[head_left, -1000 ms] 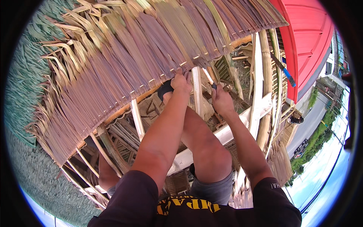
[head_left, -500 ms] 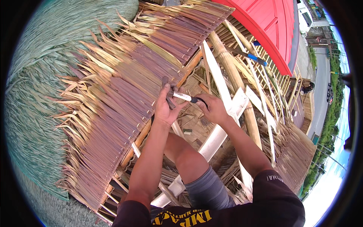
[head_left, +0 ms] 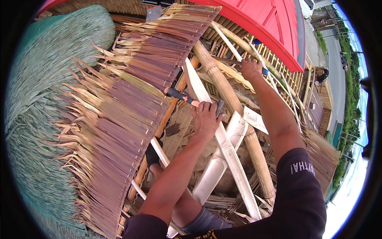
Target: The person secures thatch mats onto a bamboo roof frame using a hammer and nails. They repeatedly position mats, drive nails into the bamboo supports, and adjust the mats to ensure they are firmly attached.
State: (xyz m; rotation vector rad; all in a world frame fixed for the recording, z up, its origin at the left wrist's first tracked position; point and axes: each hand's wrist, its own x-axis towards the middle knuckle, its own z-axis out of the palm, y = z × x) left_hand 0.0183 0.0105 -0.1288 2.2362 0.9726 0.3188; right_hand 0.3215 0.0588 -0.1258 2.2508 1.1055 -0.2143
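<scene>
Head view: thatch panels [head_left: 119,115] laid over approx. the left half of the bamboo frame [head_left: 223,83]; right half w/ rafters and white battens [head_left: 227,151] is left bare, so work is judged partway done. Left hand [head_left: 207,117] is rested on a batten, fingers [head_left: 201,106] curled round a hammer [head_left: 181,95] at the thatch edge. Right hand [head_left: 250,68] is closed on a thin upper pole [head_left: 230,42].

The left hand [head_left: 206,116] grips a black-and-orange-handled hammer [head_left: 184,96] over a white wooden rafter [head_left: 229,153] — dry brown palm-leaf thatch panels [head_left: 119,115] spread toward nine o'clock. The right hand [head_left: 251,68], at one o'clock, clasps a thin bamboo slat [head_left: 229,42] beside a thick bamboo pole [head_left: 223,85], under a red metal roof [head_left: 274,24].
</scene>
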